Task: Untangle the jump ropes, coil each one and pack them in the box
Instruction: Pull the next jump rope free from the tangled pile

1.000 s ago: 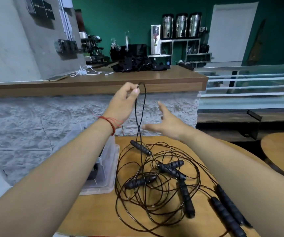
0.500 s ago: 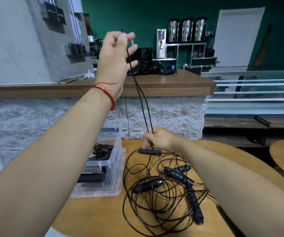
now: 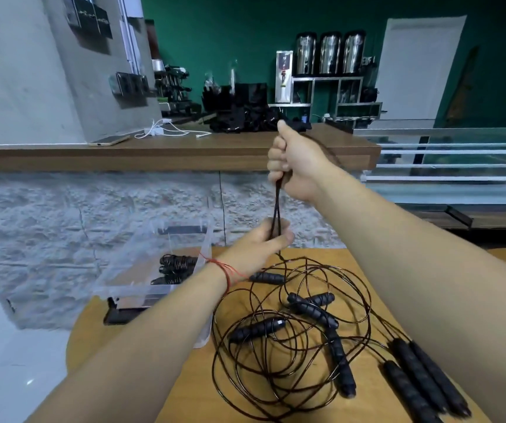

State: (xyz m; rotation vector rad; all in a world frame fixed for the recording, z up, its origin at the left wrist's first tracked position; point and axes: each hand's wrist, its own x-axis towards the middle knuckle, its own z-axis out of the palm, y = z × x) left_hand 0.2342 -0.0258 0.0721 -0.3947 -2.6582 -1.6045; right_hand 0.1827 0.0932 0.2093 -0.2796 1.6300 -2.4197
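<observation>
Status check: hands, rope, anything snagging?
Right hand grips doubled rope high; left hand grips it lower. Rope runs down into tangle on table. Box holds coiled ropes.

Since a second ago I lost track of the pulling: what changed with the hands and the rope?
The right hand, open a second ago, took hold of the rope low and has risen, gripping it. The left hand, which had lifted the rope high, came down and now grips it just above the table. The tangle and the box stayed put.
</observation>
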